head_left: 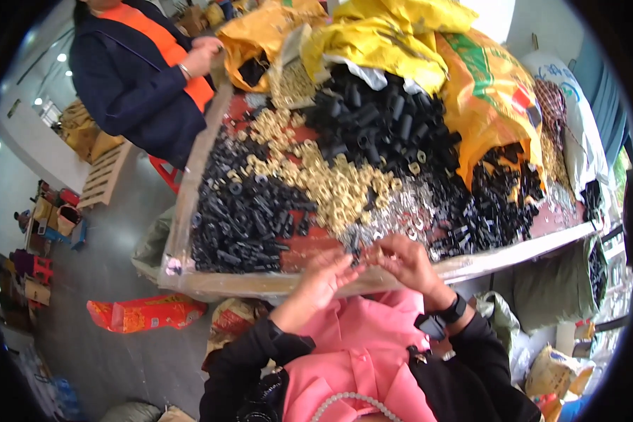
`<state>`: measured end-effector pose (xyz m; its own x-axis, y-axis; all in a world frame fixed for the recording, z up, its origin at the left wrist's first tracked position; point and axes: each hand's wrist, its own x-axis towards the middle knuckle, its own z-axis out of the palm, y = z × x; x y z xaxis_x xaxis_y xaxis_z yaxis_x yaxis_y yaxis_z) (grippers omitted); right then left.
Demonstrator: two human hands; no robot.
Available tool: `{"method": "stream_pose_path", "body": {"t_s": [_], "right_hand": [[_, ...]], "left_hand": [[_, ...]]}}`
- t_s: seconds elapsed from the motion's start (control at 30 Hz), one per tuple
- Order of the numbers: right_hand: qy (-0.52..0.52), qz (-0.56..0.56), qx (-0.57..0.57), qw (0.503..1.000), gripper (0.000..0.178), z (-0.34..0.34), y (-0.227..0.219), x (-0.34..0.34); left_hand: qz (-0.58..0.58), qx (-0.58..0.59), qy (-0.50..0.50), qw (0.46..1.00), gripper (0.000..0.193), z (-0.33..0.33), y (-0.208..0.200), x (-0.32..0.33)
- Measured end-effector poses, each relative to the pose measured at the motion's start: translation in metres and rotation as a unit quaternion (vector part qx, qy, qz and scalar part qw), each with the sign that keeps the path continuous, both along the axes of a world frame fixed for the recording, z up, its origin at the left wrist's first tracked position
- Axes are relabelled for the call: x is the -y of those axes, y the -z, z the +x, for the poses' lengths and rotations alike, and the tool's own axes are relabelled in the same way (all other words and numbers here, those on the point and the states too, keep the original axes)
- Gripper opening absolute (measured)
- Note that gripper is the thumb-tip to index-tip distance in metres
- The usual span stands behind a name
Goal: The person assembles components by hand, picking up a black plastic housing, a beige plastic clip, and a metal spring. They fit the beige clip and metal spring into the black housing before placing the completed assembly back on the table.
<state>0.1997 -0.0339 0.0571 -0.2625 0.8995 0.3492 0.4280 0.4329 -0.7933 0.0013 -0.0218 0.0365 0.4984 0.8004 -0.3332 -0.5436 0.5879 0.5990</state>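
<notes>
Both hands meet over the table's near edge. My left hand (322, 278) pinches a small dark part (355, 257) at its fingertips. Close beside it, the thumb and fingers of my right hand (408, 264) are drawn together; what they hold is too small to make out. Just beyond the hands lie gold-coloured rings (337, 193) in a heap and thin silver rings (409, 216). Short black fittings (250, 221) are piled on the left, black tubes (397, 119) at the far middle, and more small black pieces (492, 204) on the right.
A raised rim (225, 281) borders the red tabletop (302, 252). Yellow sacks (380, 42) and an orange sack (489, 91) stand along the far side. At the far left, a person in a dark jacket (130, 77) stands by the table. A red bag (144, 314) lies on the floor.
</notes>
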Motion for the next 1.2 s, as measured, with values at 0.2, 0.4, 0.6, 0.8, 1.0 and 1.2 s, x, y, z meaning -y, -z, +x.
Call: {"method": "stream_pose_path", "body": {"t_s": [0.2,0.4,0.6,0.8,1.0,1.2], "right_hand": [[-0.039,-0.098,-0.141,0.984,0.027,0.001,-0.001,-0.013],[-0.063,-0.033,-0.069,0.995,0.028,0.003,0.003,-0.021],[-0.09,0.001,-0.04,0.995,0.025,-0.002,0.0,-0.02],[-0.078,0.038,-0.013,0.996,0.018,-0.006,-0.017,-0.009],[-0.018,-0.075,-0.004,0.997,0.022,-0.014,-0.018,0.011],[-0.019,-0.19,-0.188,0.964,0.021,-0.017,0.005,0.01]], "left_hand": [[0.016,-0.073,0.053,0.996,0.018,-0.006,-0.003,-0.016],[0.003,-0.107,0.107,0.988,0.022,-0.004,0.0,-0.024],[0.005,-0.089,0.124,0.988,0.024,-0.006,0.006,-0.022],[0.021,-0.085,0.151,0.985,0.025,-0.005,-0.003,-0.013],[0.036,-0.088,0.117,0.989,0.025,0.004,-0.007,0.006],[0.014,-0.064,0.102,0.993,0.022,0.008,-0.001,0.011]]}}
